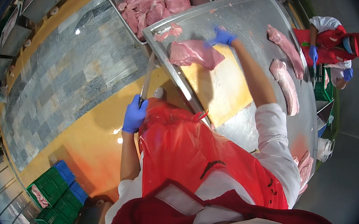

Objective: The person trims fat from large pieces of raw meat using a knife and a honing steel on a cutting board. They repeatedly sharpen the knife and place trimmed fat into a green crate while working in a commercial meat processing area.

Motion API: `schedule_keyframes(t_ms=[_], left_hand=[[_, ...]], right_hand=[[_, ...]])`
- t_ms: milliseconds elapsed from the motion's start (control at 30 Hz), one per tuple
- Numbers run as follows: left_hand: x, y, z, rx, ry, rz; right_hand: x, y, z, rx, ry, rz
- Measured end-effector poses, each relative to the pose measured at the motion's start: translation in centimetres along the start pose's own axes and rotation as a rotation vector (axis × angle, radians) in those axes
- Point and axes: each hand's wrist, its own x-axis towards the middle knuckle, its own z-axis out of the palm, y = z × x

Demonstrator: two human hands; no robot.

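My left hand (135,114), in a blue glove, is closed round the handle of a knife (147,78). Its long blade points up and away, beside the table's left edge. My right hand (223,37), also blue-gloved, reaches across the metal table (253,36) with fingers spread. Its fingertips are at the right edge of a large pink piece of meat (194,53); blur hides whether they press on it. That piece lies partly over the far end of a yellowish cutting board (217,91). A small meat scrap (169,32) lies just beyond it.
Two long meat strips (284,85) lie on the table's right side. Metal bins of meat (155,5) stand at the far end. Across the table's right side a co-worker in a red apron (330,42) works. Green crates (54,187) sit on the floor at lower left.
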Motion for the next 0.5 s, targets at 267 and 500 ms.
schedule_keyframes(t_ms=[267, 500], left_hand=[[2.7, -3.9, -4.7, -0.148, 0.129, -0.166], [9.2, -1.7, -7.4, -0.146, 0.121, -0.04]], right_hand=[[-7.9, -9.5, 6.4, -0.022, 0.198, 0.139], [-10.5, -6.8, 10.6, 1.195, -0.375, 0.348]])
